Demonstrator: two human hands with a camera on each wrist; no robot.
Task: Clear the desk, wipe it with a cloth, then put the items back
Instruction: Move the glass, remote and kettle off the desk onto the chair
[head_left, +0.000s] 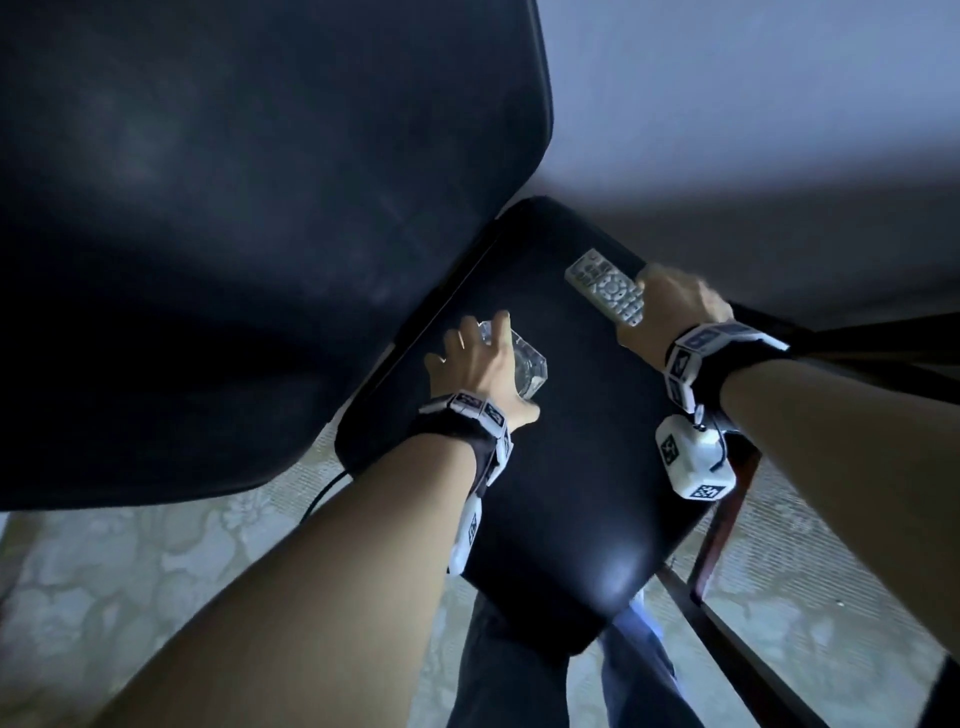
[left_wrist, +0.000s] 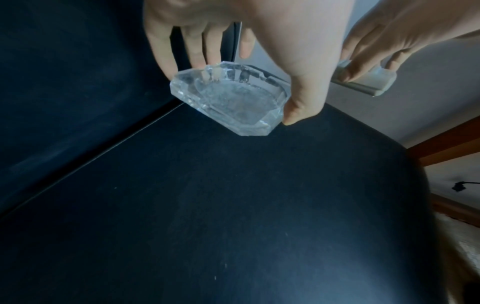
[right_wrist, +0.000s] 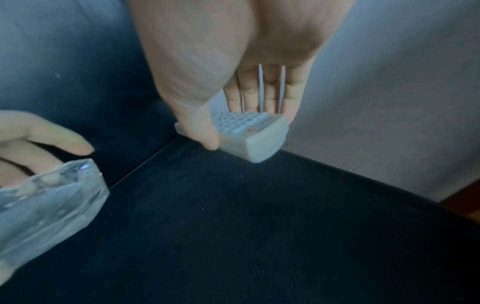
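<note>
Left hand (left_wrist: 272, 41) pinches clear glass ashtray (left_wrist: 228, 98) by opposite rims, thumb vs fingers, just above black seat (head_left: 571, 467). Right hand (head_left: 675, 306) grips grey remote (head_left: 605, 286) w/ thumb and fingers. Glass prob. heavy, slick, fragile; hold rims firmly.

Clear faceted glass ashtray (left_wrist: 228, 100); grey plastic remote (head_left: 605, 286); smooth black leather-like chair seat (head_left: 571, 467) with sheen

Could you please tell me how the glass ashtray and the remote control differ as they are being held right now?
The glass ashtray is clear and squat with cut corners; the remote control is grey, long, opaque and covered in buttons. The left hand holds the ashtray, the right hand the remote. Each is gripped between thumb and fingers over the dark chair seat.
</note>
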